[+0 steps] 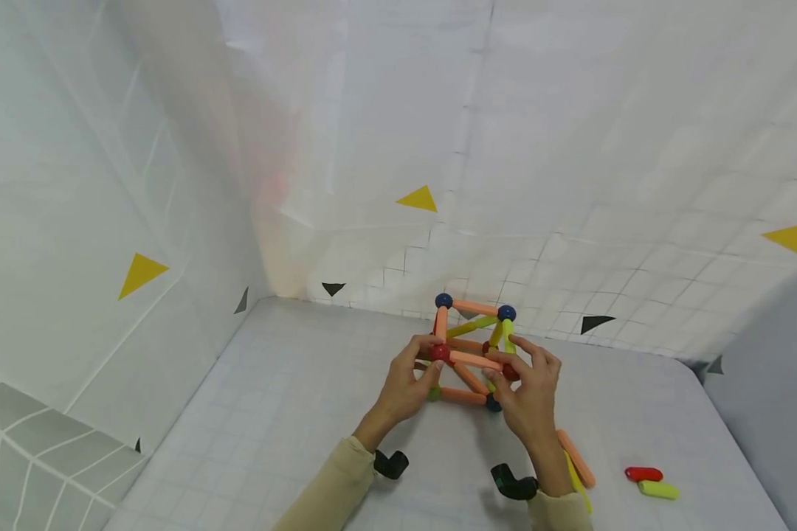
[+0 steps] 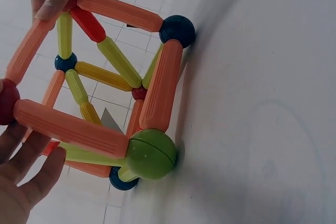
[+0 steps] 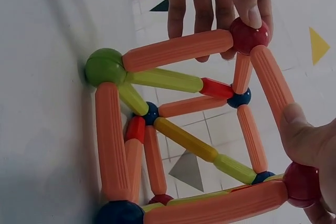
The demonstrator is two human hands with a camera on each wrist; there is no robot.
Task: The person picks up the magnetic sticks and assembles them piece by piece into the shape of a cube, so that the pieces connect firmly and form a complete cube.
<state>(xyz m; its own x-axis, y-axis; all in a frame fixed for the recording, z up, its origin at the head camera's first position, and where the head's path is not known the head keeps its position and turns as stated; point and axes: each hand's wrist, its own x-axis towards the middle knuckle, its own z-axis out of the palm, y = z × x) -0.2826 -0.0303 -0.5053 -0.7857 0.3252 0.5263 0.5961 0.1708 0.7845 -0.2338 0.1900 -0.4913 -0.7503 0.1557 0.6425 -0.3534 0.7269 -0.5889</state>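
A cube-like frame [image 1: 463, 397] of coloured magnetic rods and balls stands on the white surface, with diagonal rods across its sides. My left hand [image 1: 401, 385] pinches the red ball [image 3: 247, 39] at the upper near-left corner, thumb on top in the right wrist view. Down from that ball runs an orange rod to a green ball [image 2: 152, 153] low on the frame. My right hand [image 1: 533, 391] grips the right end of the top near orange rod [image 1: 474, 361], its thumb lying along the rod beside another red ball [image 3: 301, 184]. Dark blue balls [image 1: 443, 301] mark other corners.
Right of the frame, a loose orange rod [image 1: 576, 457] and a yellow rod [image 1: 578, 483] lie by the right forearm. Farther right are a short red rod [image 1: 643, 474] and a short yellow-green rod [image 1: 659, 490]. A white wall [image 1: 372, 147] rises close behind the frame.
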